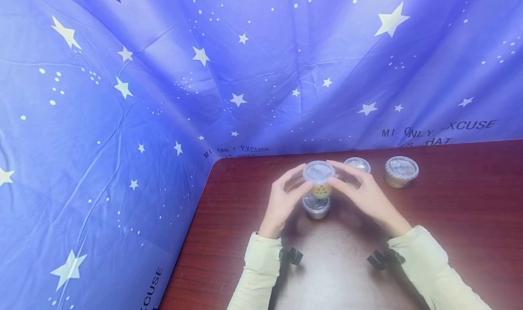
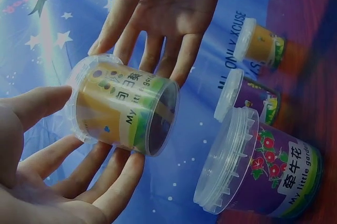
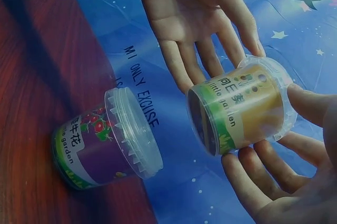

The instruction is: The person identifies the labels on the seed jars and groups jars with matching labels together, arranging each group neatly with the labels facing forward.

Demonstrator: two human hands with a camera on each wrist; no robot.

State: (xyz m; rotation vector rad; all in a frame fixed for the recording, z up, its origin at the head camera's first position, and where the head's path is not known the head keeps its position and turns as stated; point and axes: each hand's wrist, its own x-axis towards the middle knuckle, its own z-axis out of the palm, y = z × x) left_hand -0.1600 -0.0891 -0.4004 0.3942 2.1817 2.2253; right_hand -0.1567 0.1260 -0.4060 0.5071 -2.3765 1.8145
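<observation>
A clear-lidded plastic tub with a yellow label [image 1: 321, 190] is held up in both hands. My left hand [image 1: 282, 200] grips its left side, thumb near the lid rim and fingers curved around. Opposite it, my right hand [image 1: 367, 195] grips the right side in the same way. In the left wrist view the yellow tub [image 2: 113, 108] shows printed flowers and "My little garden". Below it on the table stands a purple-labelled tub [image 3: 89, 150] with red flowers and a clear lid. The two tubs look apart in both wrist views.
Two more lidded tubs stand farther back on the dark red wooden table [image 1: 470, 210]: a purple-labelled one [image 2: 253, 97], partly behind my right hand in the head view, and a yellow-labelled one [image 1: 402, 171]. A blue star-printed cloth [image 1: 261, 74] hangs along the table's back and left edges.
</observation>
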